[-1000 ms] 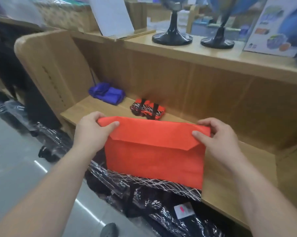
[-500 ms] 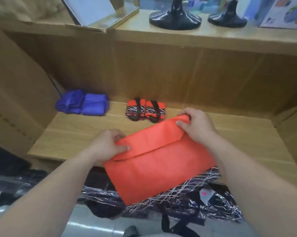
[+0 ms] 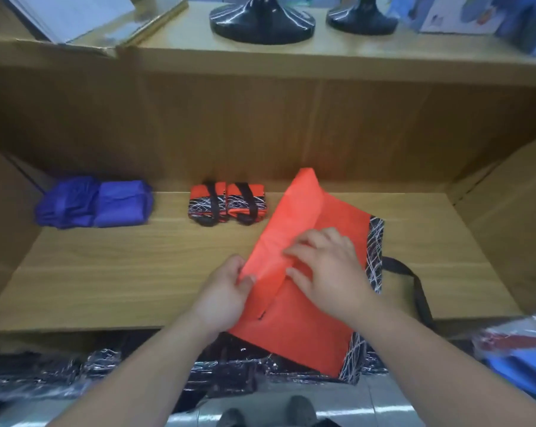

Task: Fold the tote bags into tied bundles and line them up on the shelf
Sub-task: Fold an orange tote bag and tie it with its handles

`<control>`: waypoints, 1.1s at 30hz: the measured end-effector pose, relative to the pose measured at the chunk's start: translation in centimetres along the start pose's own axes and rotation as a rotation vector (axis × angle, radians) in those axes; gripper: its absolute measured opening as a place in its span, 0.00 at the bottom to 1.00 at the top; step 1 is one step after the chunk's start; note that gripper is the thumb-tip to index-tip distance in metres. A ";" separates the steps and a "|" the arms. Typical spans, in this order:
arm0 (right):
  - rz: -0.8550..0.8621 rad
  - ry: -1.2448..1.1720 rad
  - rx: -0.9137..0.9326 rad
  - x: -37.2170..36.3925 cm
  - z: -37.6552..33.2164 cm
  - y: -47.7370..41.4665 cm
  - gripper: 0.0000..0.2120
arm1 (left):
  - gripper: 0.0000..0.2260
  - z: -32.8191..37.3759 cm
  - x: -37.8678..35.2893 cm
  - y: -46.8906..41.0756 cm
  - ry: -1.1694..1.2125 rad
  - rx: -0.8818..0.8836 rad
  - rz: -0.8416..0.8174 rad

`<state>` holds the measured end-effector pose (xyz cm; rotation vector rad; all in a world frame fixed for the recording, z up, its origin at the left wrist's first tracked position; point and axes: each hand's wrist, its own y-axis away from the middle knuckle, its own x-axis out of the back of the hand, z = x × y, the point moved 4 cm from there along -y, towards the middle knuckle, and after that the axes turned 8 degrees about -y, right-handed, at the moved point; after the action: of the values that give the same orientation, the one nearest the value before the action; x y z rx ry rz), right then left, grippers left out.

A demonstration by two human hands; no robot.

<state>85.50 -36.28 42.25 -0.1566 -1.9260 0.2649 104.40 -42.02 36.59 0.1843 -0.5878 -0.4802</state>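
Nearest, below the hands: stack of glossy black plastic-wrapped packs [image 3: 229,368] under the shelf lip; toe of a shoe [image 3: 302,408] on the floor.

Left hand [image 3: 226,295]: thumb on top, pinching the left edge of the folded-over flap [image 3: 291,217] of the orange tote bag [image 3: 306,334]. Right hand [image 3: 328,272]: fingers spread and flat, pressing on the bag just right of the left hand's pinch, holding nothing.

Bag lies slanted on the wooden shelf [image 3: 121,272], its near corner overhanging the front edge. Right of the pressing hand: black band with white scribble print [image 3: 374,241], then a black strap [image 3: 414,282] looping out over the board.

Beyond the pinch, against the back panel: red-and-black tied bundle [image 3: 226,203], close to the flap's far tip but apart from it. Further left, well apart: purple bundle [image 3: 94,203].

Farthest, upper ledge [image 3: 353,53]: two black stand bases [image 3: 262,21].
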 end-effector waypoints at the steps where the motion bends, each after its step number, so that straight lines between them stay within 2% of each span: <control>1: -0.040 -0.045 0.012 -0.2 -0.1 0.7 0.17 | 0.06 0.5 -0.7 0.2 0.036 -0.006 0.012; 4: -0.153 -0.143 -0.023 -0.3 0.0 1.9 0.23 | 0.06 1.7 -2.7 0.7 0.119 0.003 0.066; 7: -0.311 -0.153 -0.118 -0.5 1.6 2.9 0.33 | 0.07 2.4 -4.4 1.2 0.154 0.019 0.010; 10: -0.486 -0.123 -0.137 -1.1 4.1 4.5 0.38 | 0.14 3.1 -5.2 1.1 -0.147 -0.068 -0.052; 12: -0.510 -0.106 -0.085 -1.2 5.5 5.4 0.39 | 0.09 4.0 -4.2 1.2 -0.412 -0.179 0.046; 13: -0.519 -0.105 -0.061 -1.2 6.1 5.6 0.39 | 0.03 4.5 -3.7 1.2 -0.512 -0.263 0.099; 14: -0.541 -0.103 -0.035 -1.0 6.6 5.6 0.39 | 0.11 5.2 -3.2 1.3 -0.613 -0.340 0.136; 16: -0.607 -0.077 0.035 -0.8 7.7 5.6 0.38 | 0.28 6.0 -2.8 1.0 -0.822 -0.450 0.077; 18: -0.660 -0.048 0.117 -0.4 8.9 5.8 0.38 | 0.35 6.9 -3.3 0.6 -1.075 -0.512 -0.058; 21: -0.707 -0.043 0.178 1.0 10.8 6.2 0.30 | 0.35 6.9 -5.1 -0.5 -1.291 -0.567 -0.256; 23: -0.722 -0.073 0.155 1.9 11.5 6.1 0.24 | 0.33 7.0 -6.6 -1.1 -1.306 -0.605 -0.305; 25: -0.673 -0.123 0.078 2.7 11.6 5.9 0.23 | 0.32 7.2 -8.0 -1.2 -1.291 -0.594 -0.324; 28: -0.530 -0.080 -0.001 3.6 10.9 6.2 0.30 | 0.33 7.3 -10.1 -0.4 -1.265 -0.621 -0.226; 33: -0.572 0.120 -0.052 3.5 10.3 9.9 0.52 | 0.36 7.6 -13.1 1.8 -1.273 -0.637 0.158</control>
<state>74.46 -26.97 39.31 0.3363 -1.7763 -0.1739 91.21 -34.35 36.93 -0.8427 -1.6256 -0.5761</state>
